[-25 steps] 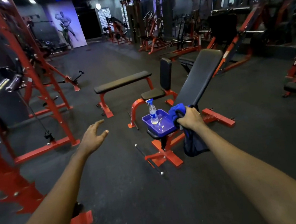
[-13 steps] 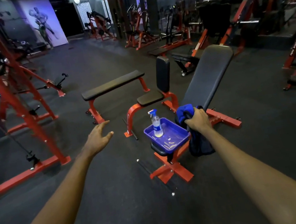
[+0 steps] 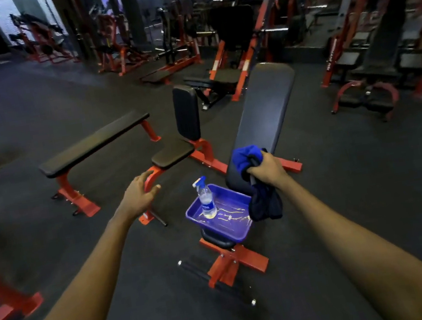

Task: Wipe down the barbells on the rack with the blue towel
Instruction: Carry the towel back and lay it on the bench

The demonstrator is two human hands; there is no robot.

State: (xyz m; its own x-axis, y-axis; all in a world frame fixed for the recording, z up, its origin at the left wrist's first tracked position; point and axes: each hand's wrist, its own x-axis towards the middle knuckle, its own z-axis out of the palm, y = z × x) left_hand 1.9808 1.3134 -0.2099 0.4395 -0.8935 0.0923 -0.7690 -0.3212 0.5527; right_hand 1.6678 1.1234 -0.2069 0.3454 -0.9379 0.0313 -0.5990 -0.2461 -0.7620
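My right hand grips the blue towel, bunched above my fist with its darker end hanging down to the right edge of a blue tray. The tray sits on the seat of an inclined bench, and a clear spray bottle with a blue and white nozzle stands upright in its left corner. My left hand hovers to the left of the tray, fingers spread and relaxed, holding nothing. The rack and its barbells are out of view.
A flat bench and a small upright-back seat stand on red frames behind my left hand. Red rack feet lie at the left edge. More red machines line the back and right. Dark rubber floor lies around the inclined bench.
The view has swung right and closer to the inclined bench; the rack with its barbells has left the frame. My left hand drew nearer the tray. My right hand keeps its hold on the towel.
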